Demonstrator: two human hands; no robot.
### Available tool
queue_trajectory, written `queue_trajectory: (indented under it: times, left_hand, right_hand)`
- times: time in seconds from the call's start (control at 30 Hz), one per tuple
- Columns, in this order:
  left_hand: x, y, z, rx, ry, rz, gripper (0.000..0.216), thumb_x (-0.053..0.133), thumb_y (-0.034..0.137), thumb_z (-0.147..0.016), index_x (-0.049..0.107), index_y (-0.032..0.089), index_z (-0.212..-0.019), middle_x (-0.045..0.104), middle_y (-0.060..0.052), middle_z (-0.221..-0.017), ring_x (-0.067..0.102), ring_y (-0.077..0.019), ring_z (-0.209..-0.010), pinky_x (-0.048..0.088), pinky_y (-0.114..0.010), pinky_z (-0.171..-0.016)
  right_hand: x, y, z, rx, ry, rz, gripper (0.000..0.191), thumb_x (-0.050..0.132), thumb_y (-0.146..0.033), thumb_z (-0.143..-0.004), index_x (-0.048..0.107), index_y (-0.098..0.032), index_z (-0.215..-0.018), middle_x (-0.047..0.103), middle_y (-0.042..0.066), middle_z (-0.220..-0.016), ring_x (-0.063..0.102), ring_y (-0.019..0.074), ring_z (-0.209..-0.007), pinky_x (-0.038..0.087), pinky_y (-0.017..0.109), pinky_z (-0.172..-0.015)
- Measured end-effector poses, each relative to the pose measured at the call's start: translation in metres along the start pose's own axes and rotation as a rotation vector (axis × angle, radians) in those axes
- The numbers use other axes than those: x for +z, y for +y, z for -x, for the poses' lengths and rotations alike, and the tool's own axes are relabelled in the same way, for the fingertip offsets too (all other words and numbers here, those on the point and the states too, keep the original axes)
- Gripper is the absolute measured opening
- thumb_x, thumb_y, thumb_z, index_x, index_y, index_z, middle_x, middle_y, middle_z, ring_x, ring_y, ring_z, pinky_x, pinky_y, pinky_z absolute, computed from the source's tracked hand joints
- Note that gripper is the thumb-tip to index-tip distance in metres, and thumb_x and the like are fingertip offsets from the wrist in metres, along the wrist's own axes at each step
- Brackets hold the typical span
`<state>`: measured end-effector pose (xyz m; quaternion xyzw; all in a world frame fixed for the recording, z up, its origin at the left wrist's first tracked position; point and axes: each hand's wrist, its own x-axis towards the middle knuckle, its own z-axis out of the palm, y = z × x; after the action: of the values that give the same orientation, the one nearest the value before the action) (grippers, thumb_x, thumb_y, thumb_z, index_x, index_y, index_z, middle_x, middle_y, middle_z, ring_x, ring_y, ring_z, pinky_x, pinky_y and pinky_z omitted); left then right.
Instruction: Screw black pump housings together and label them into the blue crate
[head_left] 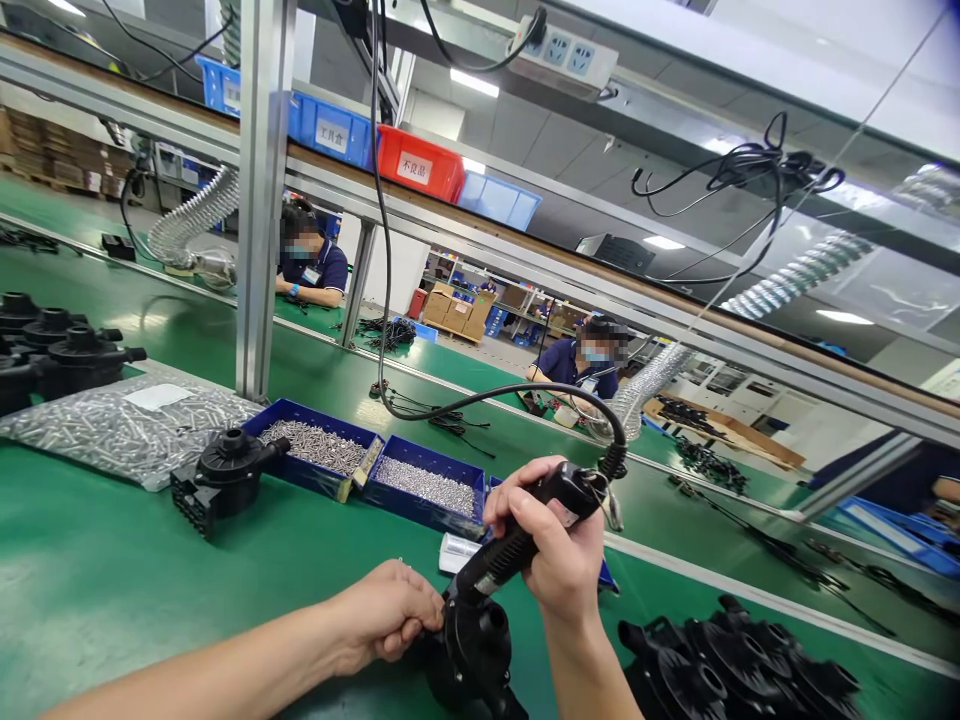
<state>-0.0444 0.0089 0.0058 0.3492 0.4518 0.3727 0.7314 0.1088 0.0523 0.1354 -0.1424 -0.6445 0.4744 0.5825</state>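
My right hand (pixel 559 545) wraps around a black corded electric screwdriver (pixel 517 540), tilted with its lower end down at a black pump housing (pixel 476 655). The screwdriver's tip is hidden behind the housing. At the housing's left edge, my left hand (pixel 390 612) is closed with the fingertips pinched together. What those fingers hold is hidden. Beyond my hands stand a blue bin of longer screws (pixel 319 448) and a blue bin of small metal parts (pixel 426 485). Another black pump housing (pixel 229 470) rests on the green table (pixel 150 590) to the left.
A clear bag of metal pins (pixel 127 420) lies at left, near several black housings (pixel 64 345). More housings (pixel 739 660) lie at lower right. The screwdriver's cable (pixel 386 250) hangs from above. A metal post (pixel 262 200) rises at left. Two co-workers (pixel 311 265) sit across.
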Motion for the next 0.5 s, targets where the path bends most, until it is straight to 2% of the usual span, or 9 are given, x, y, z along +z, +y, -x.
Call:
queue_trajectory:
  times: [0.37,0.5]
  left_hand:
    - [-0.0006,-0.0027,-0.0009,0.027,-0.001,-0.018,0.019,0.068,0.03,-0.048,0.068,0.017,-0.062,0.044,0.004,-0.037,0.026,-0.0068,-0.03,0.012,-0.02,-0.035]
    - [0.0,-0.0047,-0.0012,0.044,0.002,-0.01,0.021,0.07,0.031,-0.049,0.07,0.016,-0.064,0.045,0.004,-0.038,0.027,-0.0068,-0.03,0.012,-0.021,-0.035]
  right_hand:
    - [0.0027,0.0046,0.0009,0.037,-0.016,-0.029,0.015,0.076,-0.026,-0.095,0.063,-0.022,-0.099,0.065,-0.002,-0.067,0.064,0.0173,-0.056,0.053,0.029,-0.055]
    - [0.0029,0.0067,0.0021,0.048,-0.087,0.012,0.015,0.075,-0.026,-0.096,0.063,-0.023,-0.103,0.072,0.002,-0.073,0.068,0.0202,-0.061,0.053,0.029,-0.056]
